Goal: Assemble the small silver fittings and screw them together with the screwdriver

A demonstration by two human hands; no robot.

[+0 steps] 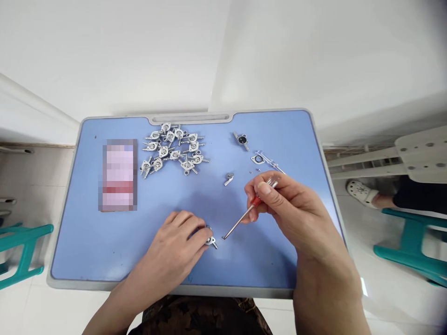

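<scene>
My left hand (185,235) rests low over the blue tabletop, fingers closed round a small metal valve (210,240). Part of that valve is hidden under the fingers. In my right hand (279,200) is a screwdriver (240,219) with a clear and red handle, its shaft slanting down to the left. A tiny dark piece, perhaps a screw, shows at the tip, just right of the valve and apart from it. Beyond the hands lie a small metal lever (228,178), an oval flange plate (257,159) and a valve body with a black face (241,139).
Several similar valves (175,155) lie grouped at the back of the table (167,274). A blurred-out pinkish rectangle (118,174) is on the left. Tiny screws (258,170) and a clear-handled tool (267,159) sit at right. Green stools (408,237) and a person's shoe (359,193) are beside the table.
</scene>
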